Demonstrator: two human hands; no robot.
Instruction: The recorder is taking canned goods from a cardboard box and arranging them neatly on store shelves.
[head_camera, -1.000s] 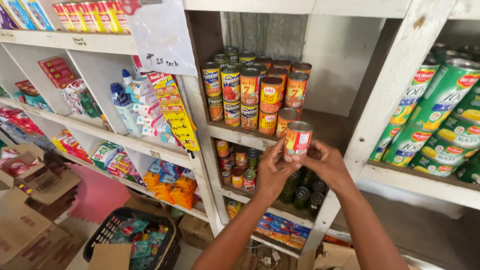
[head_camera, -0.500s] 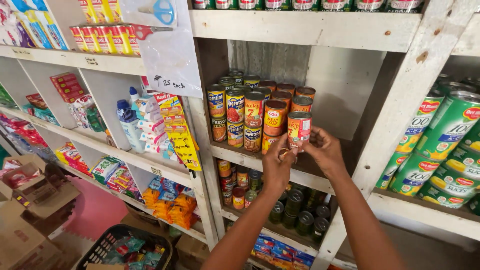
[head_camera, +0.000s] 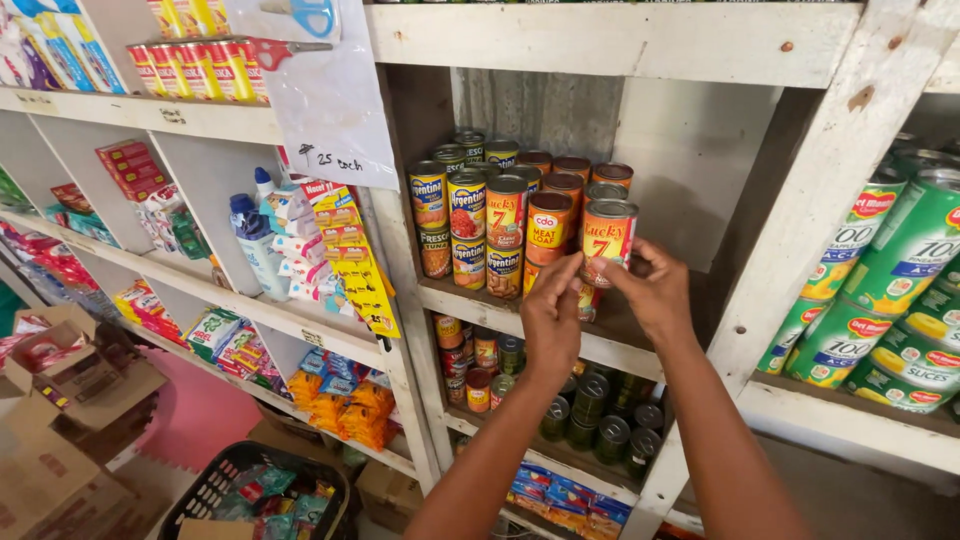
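Note:
Both my hands hold one orange-and-red labelled tin can (head_camera: 607, 238) at the right end of the stacked cans (head_camera: 500, 215) on a white wooden shelf (head_camera: 530, 320). My left hand (head_camera: 551, 318) grips the can's lower left side. My right hand (head_camera: 650, 290) holds its lower right side. The can stands upright, level with the upper row of the stack and touching its neighbour. What it rests on is hidden by my fingers.
Large green cans (head_camera: 880, 290) fill the bay to the right, past a white post (head_camera: 800, 250). Smaller cans (head_camera: 590, 410) sit on the shelf below. Sachets and bottles (head_camera: 290, 240) hang at left. A black basket (head_camera: 260, 495) and cardboard boxes (head_camera: 70, 380) lie on the floor.
My hands have lifted the can from chest height up and in toward the stack, until it stands beside the upper row at the right end.

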